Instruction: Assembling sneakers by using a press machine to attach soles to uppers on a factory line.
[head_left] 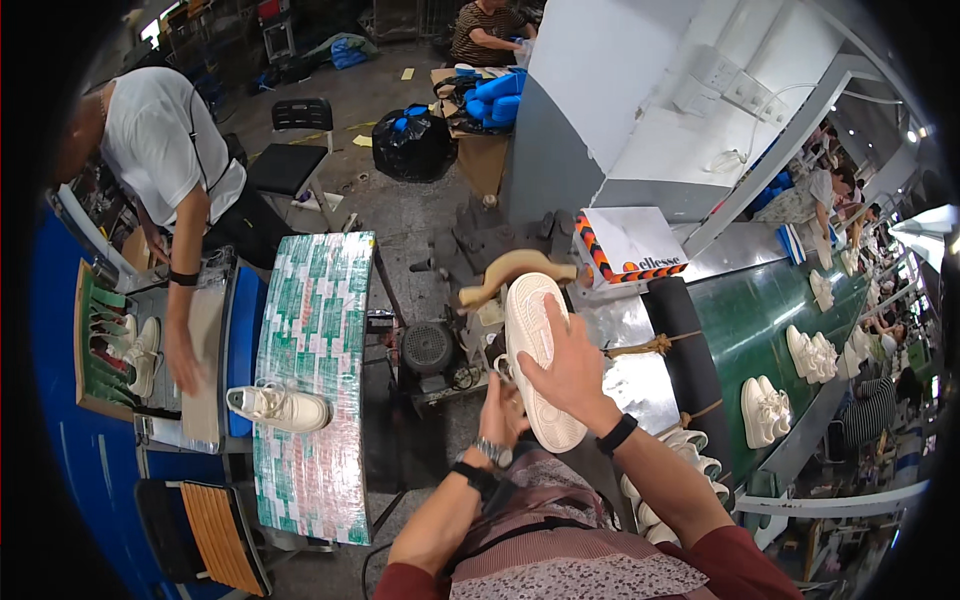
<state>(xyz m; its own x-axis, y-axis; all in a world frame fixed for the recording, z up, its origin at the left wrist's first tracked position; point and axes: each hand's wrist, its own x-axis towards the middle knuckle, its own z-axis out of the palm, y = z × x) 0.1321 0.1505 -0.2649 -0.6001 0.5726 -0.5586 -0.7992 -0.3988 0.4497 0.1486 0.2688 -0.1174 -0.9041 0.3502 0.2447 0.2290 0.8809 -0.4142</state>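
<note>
A cream sneaker [531,312] is tipped up in front of me, its patterned sole facing me. My right hand [568,368] grips it, with the thumb and fingers spread across the sole. On the shoe's left side, my left hand [498,412] is curled against the upper, its fingers partly hidden behind the shoe. Just beyond the toe is a curved tan piece [520,268] on a dark machine. To the left, another cream sneaker [282,408] lies on a table [315,300] wrapped in green and white tape.
A green conveyor [735,330] with pairs of sneakers runs along the right, beside a white box [635,240]. More shoes [690,450] sit by my right forearm. A motor [428,347] is low ahead. At left, a co-worker [165,140] reaches over a tray near a shoe box [120,345].
</note>
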